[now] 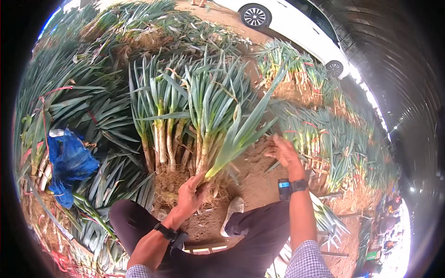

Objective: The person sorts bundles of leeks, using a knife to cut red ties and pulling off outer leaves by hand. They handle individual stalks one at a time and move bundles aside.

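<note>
Holding a leek (227, 155) near its pale base, the left hand (190, 193) has a narrow, wrapped grip; the leek slants up and rightward in front of a standing cluster (204, 106) on the dirt floor (255, 178). The right hand (283, 152) (a dark band (299, 186) on its wrist) is empty, fingers loosely parted, just beside the leaves. With only the base held, the long leaves could, I judge, bend or split if swung sharply, or catch on the cluster. I can make out no tie around that cluster, so a knock might topple it; its tangled roots (169, 183) could shed soil or drag neighbours along if tugged. The shoe (233, 213) close by might crush a stalk. No writing can be read: the blue-faced device (284, 184) by the right wrist and the green panel (371, 255) at far right show too small.
</note>
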Demonstrator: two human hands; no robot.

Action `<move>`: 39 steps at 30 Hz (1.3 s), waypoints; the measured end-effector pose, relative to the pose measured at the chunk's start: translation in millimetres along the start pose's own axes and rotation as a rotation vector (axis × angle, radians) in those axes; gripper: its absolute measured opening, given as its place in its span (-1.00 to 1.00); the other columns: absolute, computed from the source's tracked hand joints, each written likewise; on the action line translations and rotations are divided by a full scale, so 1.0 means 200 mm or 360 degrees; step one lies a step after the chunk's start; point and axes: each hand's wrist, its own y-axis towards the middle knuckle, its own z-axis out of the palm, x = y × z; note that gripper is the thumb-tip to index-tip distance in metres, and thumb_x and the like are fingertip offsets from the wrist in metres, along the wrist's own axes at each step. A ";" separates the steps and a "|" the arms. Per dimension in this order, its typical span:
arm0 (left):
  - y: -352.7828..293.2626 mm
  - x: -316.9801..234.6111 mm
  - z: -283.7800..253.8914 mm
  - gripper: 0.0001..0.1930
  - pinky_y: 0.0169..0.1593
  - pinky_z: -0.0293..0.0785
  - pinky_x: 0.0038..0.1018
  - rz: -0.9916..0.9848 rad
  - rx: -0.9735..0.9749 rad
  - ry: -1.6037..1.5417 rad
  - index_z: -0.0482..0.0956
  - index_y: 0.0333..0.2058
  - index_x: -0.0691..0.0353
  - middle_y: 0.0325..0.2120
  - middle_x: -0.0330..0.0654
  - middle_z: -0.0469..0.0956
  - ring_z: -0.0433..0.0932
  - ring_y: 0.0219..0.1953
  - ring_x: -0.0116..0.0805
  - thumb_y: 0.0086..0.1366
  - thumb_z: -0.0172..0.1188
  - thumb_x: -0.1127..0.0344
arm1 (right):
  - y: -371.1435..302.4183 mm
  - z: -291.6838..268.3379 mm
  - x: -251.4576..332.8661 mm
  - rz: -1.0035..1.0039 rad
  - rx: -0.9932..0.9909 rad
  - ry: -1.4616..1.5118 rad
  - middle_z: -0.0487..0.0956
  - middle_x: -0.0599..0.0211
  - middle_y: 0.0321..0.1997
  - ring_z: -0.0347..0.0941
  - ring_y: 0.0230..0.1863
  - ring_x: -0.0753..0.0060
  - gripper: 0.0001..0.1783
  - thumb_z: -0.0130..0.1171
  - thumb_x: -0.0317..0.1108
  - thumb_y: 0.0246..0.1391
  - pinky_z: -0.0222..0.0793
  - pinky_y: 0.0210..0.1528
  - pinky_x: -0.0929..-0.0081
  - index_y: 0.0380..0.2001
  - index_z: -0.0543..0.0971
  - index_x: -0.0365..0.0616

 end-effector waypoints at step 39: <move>-0.01 0.04 -0.07 -0.58 -0.21 0.51 -0.32 -0.0128 0.0310 0.0047 0.51 0.02 0.23 -0.27 0.03 0.59 0.60 -0.25 -0.02 0.15 0.28 0.41 | 0.09 -0.07 0.12 0.0150 -0.0335 -0.0852 0.59 0.07 -0.21 0.57 -0.37 0.33 -0.27 0.35 0.14 -0.09 0.47 -0.25 0.46 -0.12 0.50 -0.36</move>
